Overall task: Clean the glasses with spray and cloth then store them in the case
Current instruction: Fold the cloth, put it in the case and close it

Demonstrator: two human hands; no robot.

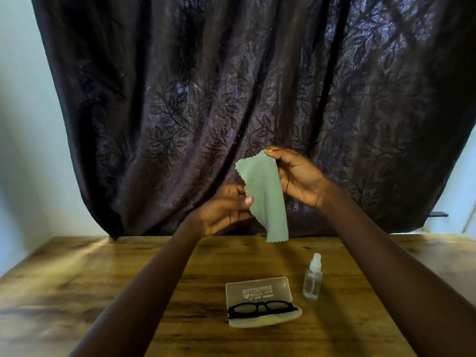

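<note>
It's looking pretty dim in here. Daylight is leaking through the dark curtain (231, 86) behind the table (77, 292), making patchy bluish glints in its weave, and it's spilling brighter past the 2 curtain edges onto the wall (23, 124). The tabletop is catching a soft sheen on the left. The 2 forearms (154, 279) are going nearly black in shadow, while the green cloth (265, 191) is showing evenly lit. The wide lens is bowing the curtain's sides, and the lower corners are smearing soft.

Pale green cloth (265, 186), zigzag-edged. Black-framed glasses (244, 309). Translucent cream case (257, 286), white print. Clear spray bottle (312, 279). Dark leaf-patterned curtain (231, 86). Brown wood-grain surface (103, 279).
</note>
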